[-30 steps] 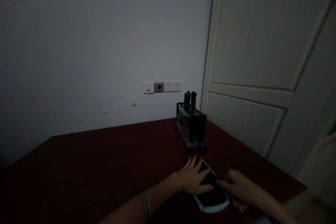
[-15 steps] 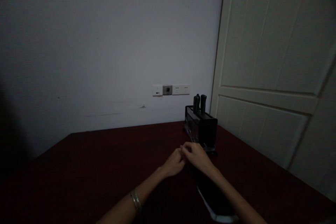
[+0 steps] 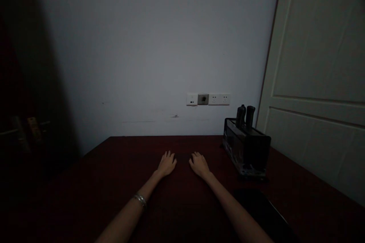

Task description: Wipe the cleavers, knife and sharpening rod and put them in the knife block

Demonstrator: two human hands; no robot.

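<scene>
While L hand (image 3: 167,163) & R hand (image 3: 199,164) lie palm-down on the table (image 3: 114,182), both are open & flat, holding nothing. They sit side by side, not touching. Block (image 3: 246,152) w/ two knives (image 3: 245,114) stands near R hand, off to the right. I think resting goes best w/ palms flat & R arm clear of the dark tray (image 3: 259,209) beside it.

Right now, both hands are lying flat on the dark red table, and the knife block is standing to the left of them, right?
Not quite. The left hand and right hand do lie flat on the table, but the knife block stands to the right of them, not the left. The head view shows it.
</scene>
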